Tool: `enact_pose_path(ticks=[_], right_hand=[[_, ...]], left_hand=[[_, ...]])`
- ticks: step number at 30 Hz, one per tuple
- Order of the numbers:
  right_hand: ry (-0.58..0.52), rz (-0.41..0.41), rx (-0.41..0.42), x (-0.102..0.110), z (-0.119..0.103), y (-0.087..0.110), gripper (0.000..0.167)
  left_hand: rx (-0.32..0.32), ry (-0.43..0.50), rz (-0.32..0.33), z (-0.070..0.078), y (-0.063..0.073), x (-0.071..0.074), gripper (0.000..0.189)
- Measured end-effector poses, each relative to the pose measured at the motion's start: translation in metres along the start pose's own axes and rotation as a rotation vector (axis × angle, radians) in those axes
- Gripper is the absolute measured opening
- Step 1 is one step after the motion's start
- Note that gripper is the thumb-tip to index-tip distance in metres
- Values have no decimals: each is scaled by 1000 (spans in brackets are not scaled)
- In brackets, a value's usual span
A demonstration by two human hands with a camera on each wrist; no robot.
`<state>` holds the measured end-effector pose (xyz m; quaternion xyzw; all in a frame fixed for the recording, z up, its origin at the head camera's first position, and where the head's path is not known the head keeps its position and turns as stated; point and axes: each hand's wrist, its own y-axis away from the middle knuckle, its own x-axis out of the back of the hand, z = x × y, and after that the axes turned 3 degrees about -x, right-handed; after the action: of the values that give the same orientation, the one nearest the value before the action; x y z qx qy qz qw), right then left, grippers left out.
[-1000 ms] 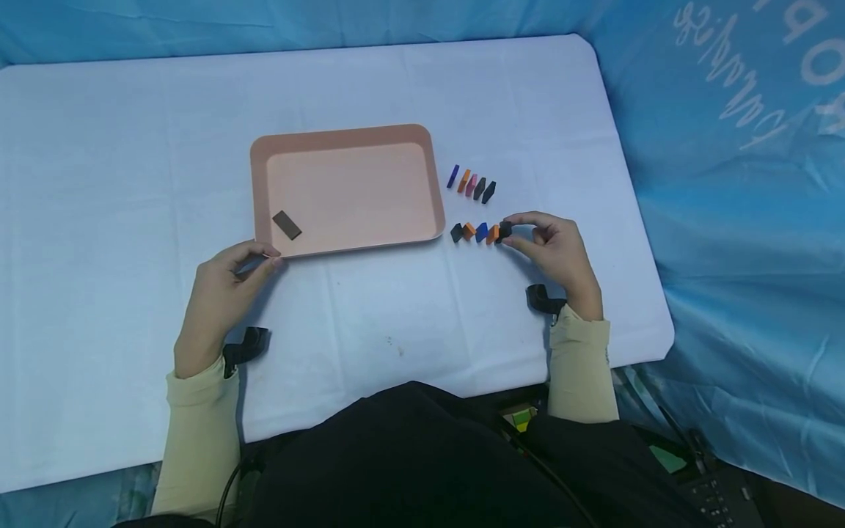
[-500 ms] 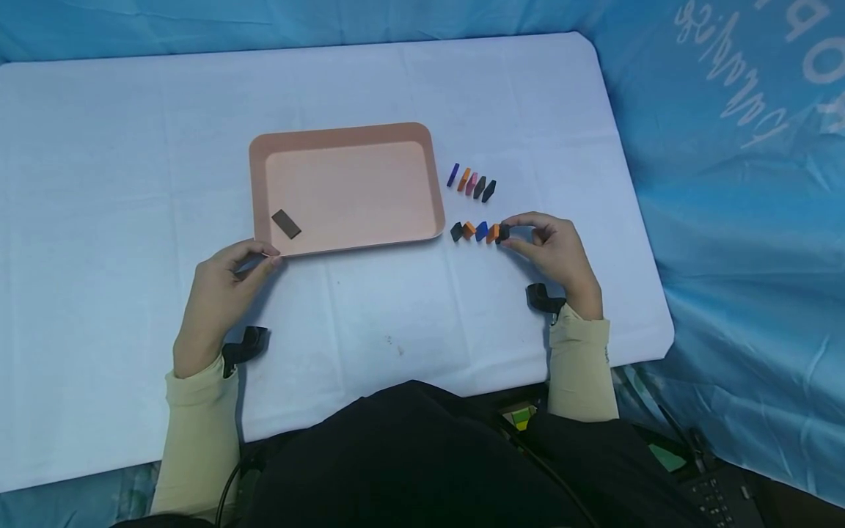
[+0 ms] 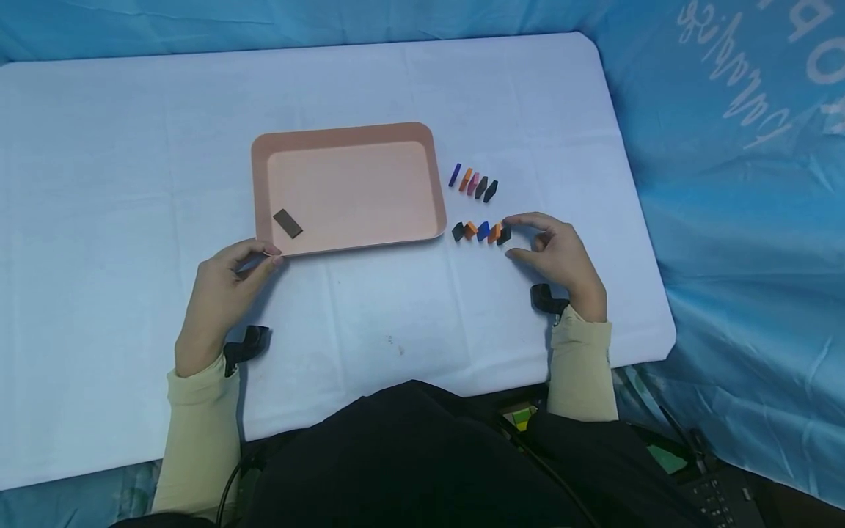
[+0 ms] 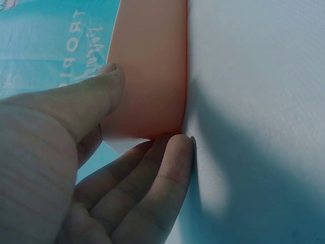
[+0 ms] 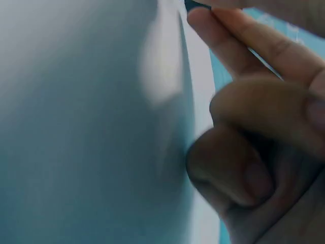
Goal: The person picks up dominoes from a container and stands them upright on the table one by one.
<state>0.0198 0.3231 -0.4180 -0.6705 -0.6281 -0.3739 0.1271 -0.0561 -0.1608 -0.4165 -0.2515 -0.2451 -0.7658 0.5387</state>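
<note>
My left hand (image 3: 221, 301) grips the near left corner of a pink rectangular tray (image 3: 350, 248). In the left wrist view, the thumb lies on the tray's outer wall (image 4: 150, 66) and the other fingers bend about its corner. A dark brown domino (image 3: 287, 224) lies flat inside the tray. To its right, a black domino (image 3: 505, 235) stands upright at the end of a short row. My right hand (image 3: 557, 249) is beside that domino, thumb and forefinger spread apart around it. The right wrist view shows the other fingers curled, with only a dark sliver of domino past them.
The same row holds an orange domino (image 3: 495, 233), a blue one (image 3: 484, 231), another orange one (image 3: 470, 230) and a dark green one (image 3: 458, 232). Behind it stands a second row with purple (image 3: 455, 174), orange, pink (image 3: 472, 184) and dark dominoes. White cloth (image 3: 370, 330) covers the table.
My right thumb and forefinger have parted from the black domino, which now stands by itself at the row's end. My left hand and the tray have stayed put.
</note>
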Motion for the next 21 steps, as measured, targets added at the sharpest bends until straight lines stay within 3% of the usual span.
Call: enact_pose_path(ticks=[6,14,21], right_hand=[[-17,93,-26,12,-5,16,44],[-42,167,41,21,-16,24,37],[-151,256,127,9,-25,21,33]], left_hand=[[-9,3,-7,0,-1,-2,29],[-9,3,-11,-1,-3,-5,29],[-18,7,-14,1,-5,-6,27]])
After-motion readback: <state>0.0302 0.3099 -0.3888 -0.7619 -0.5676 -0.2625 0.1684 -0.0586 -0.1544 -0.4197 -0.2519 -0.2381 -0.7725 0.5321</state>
